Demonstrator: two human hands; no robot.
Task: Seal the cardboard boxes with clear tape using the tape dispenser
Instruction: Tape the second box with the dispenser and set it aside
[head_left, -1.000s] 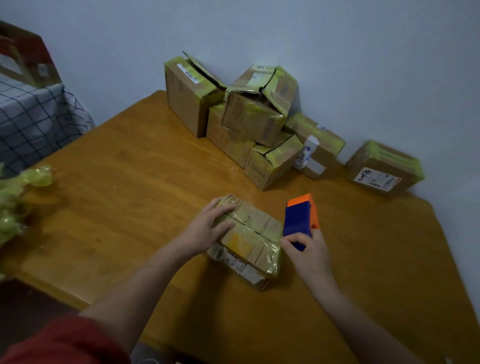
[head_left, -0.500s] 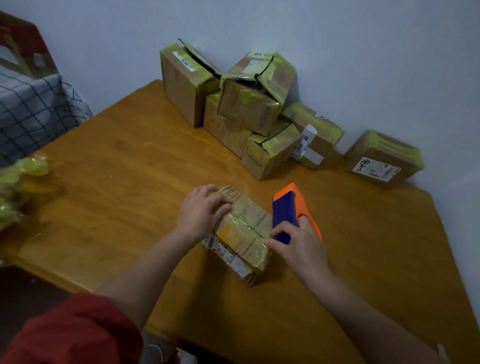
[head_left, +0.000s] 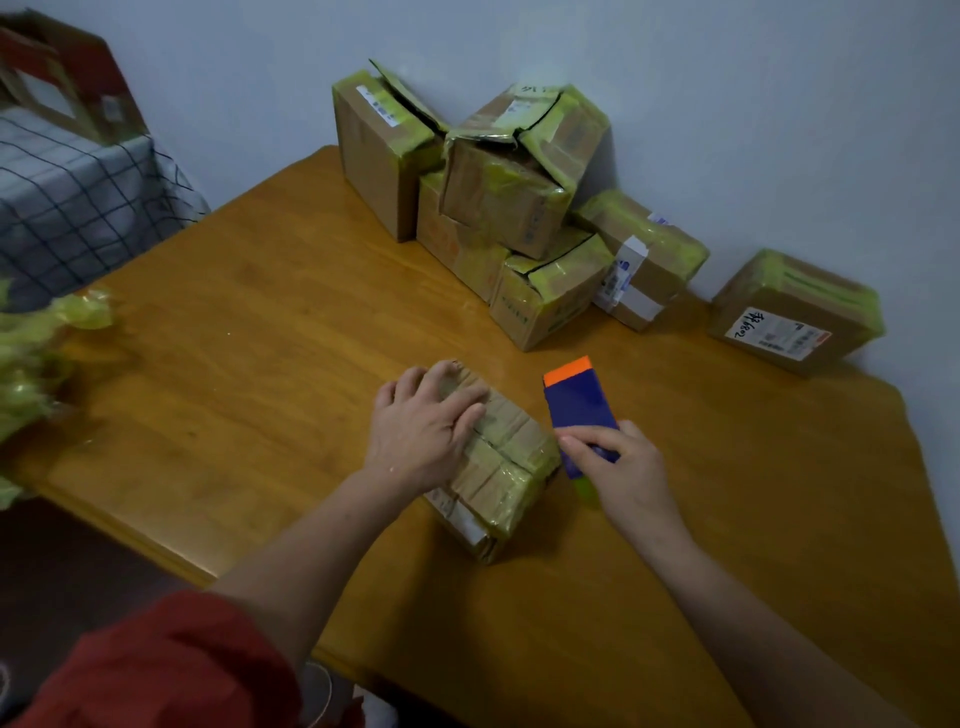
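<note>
A small flat cardboard box (head_left: 501, 467), wrapped in yellowish-clear tape, lies on the wooden table (head_left: 260, 364) in front of me. My left hand (head_left: 423, 428) presses flat on the box's far left part, fingers spread. Just right of the box, my right hand (head_left: 621, 465) grips the blue and orange tape dispenser (head_left: 576, 402), held a short way off the box's right edge. The dispenser's lower end is hidden by my fingers.
A pile of several taped cardboard boxes (head_left: 509, 197) leans against the wall at the back, with one separate box (head_left: 795, 312) at the far right. Crumpled yellowish tape or plastic (head_left: 36, 364) lies at the table's left edge. A checked cloth (head_left: 67, 208) covers furniture to the left.
My right hand has drawn the dispenser away from the box's right edge. My left hand has slid further onto the box top and flattened on it.
</note>
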